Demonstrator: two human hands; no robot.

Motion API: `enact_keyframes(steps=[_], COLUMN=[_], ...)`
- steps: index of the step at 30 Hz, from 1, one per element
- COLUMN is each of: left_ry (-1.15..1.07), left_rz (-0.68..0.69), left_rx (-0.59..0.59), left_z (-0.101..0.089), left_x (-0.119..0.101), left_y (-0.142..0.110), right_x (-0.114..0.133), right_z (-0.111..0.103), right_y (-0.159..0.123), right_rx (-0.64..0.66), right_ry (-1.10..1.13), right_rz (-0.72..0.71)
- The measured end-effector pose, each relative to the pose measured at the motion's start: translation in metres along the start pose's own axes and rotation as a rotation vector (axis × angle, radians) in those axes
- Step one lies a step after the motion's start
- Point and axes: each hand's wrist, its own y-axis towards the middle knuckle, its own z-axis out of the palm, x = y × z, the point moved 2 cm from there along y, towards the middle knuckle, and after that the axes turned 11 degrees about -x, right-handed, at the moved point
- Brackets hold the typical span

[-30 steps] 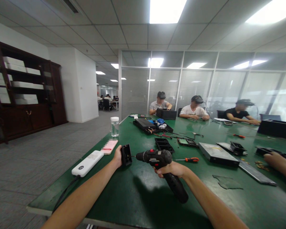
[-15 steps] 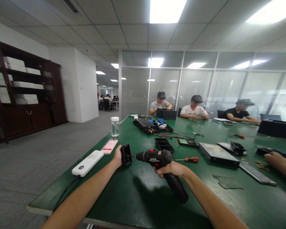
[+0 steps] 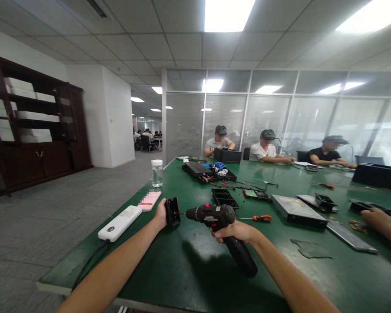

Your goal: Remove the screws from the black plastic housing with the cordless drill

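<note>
My left hand [image 3: 162, 214] grips a small black box-like part [image 3: 173, 212] by its left side, holding it on edge over the table. Its hollow side faces right. In my right hand [image 3: 236, 231] is a black cordless drill [image 3: 211, 214], its handle slanting down toward me. The drill's thin bit points left and reaches the hollow of the black part; whether the tip touches a screw is too small to tell. Behind the drill lies a black compartmented frame [image 3: 225, 198]. An orange-handled screwdriver [image 3: 262, 218] rests just right of the drill.
Left are a white power bank [image 3: 120, 223] with a cable, a pink phone [image 3: 150, 201] and a clear jar [image 3: 157, 174]. Right are a metal drive [image 3: 299, 211], a glass-like shard [image 3: 311, 249] and another person's hand [image 3: 379, 219]. Several people sit across the green table [image 3: 189, 278].
My hands, the drill and the black part look unmoved. Across the table, the middle person in white has shifted, arms now reaching to the right.
</note>
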Motion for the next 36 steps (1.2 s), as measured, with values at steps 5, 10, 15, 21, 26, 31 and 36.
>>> enact_keyframes(steps=[5, 10, 15, 21, 26, 31, 36], left_ry=[0.014, 0.035, 0.049, 0.031, 0.028, 0.032, 0.02], left_rz=[0.002, -0.007, 0.003, -0.005, 0.0, -0.012, -0.006], left_rx=[-0.006, -0.012, 0.006, -0.007, 0.003, -0.015, -0.001], left_z=[0.0, 0.0, -0.001, -0.001, 0.0, 0.0, 0.001], left_x=[0.0, 0.0, 0.001, 0.001, 0.0, 0.0, 0.0], left_y=[0.001, 0.001, 0.002, 0.003, 0.002, -0.001, -0.001], right_x=[-0.006, -0.009, -0.008, -0.011, -0.007, -0.005, -0.007], right_z=[-0.004, -0.005, -0.004, -0.006, -0.004, -0.002, -0.003], right_y=[0.006, 0.007, 0.006, 0.009, 0.006, 0.004, 0.005], right_rx=[0.056, 0.084, 0.073, 0.09, 0.064, 0.044, 0.036], right_ry=[0.05, 0.046, 0.047, 0.058, 0.049, 0.032, 0.018], right_rz=[-0.015, -0.029, -0.013, -0.016, -0.009, 0.008, 0.005])
